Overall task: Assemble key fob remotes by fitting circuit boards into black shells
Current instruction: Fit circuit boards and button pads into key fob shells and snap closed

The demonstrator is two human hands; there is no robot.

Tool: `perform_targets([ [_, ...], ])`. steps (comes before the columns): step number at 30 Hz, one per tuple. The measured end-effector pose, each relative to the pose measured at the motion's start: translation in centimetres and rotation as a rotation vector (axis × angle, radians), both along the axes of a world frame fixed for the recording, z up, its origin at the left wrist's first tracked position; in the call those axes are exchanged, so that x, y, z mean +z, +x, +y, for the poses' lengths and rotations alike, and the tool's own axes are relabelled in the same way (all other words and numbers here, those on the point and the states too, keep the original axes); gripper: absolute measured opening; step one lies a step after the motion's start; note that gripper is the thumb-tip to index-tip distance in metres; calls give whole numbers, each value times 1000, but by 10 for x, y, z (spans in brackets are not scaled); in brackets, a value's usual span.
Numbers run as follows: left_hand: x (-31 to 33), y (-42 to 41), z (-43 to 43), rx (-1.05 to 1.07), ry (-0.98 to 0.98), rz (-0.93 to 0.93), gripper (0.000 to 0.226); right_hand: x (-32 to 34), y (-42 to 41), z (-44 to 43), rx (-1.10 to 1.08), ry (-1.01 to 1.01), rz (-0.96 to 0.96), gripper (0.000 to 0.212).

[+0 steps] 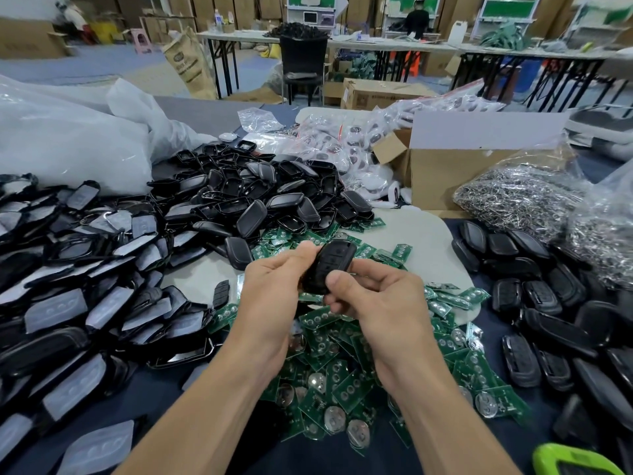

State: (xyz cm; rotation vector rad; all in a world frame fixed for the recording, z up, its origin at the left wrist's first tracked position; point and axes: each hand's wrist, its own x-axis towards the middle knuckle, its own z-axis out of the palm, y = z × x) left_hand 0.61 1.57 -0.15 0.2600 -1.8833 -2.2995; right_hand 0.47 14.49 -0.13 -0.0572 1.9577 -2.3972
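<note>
Key fob (331, 258) in black sits gripped between both hands just above the centre of the view, its button face turned toward the camera. The left hand (270, 296) comes in from 8 o'clock and curls round the fob's left side, thumb against the upper edge. The right hand (387, 306) comes in from 5 o'clock and pinches the lower end, thumb pressed flat on the button face. Beneath the wrists, from the centre down to 6 o'clock, lies a heap of green circuit boards (329, 358). Open black shells (260, 193) are piled at 11 o'clock, and shells with pale backing (68, 303) spread across 9 o'clock. More black casings (548, 303) lie at 3 o'clock, bags of metal rings (520, 197) at 2 o'clock, and a cardboard box (445, 176) at 1 o'clock.
</note>
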Motion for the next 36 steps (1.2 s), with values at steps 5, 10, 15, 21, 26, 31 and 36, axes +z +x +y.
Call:
perform_targets([
  [5,4,3,-8,-38,-147,137,21,0,-2,4,45,17,27,27],
  [10,4,5,-10,-50,-494,263,35,-2,-4,10,104,212,105,42],
  [15,2,4,-7,-66,-472,274,33,-6,-7,9,83,208,97,42],
  [21,7,5,-9,-82,-355,263,36,-4,-5,8,146,122,81,35],
  [26,11,9,-6,-46,-270,212,34,-3,-5,10,198,235,112,30],
  [31,7,3,-9,-3,-343,121,24,3,-9,24,308,448,82,12],
  [36,4,7,4,2,-596,252,14,8,-6,27,193,605,159,23],
])
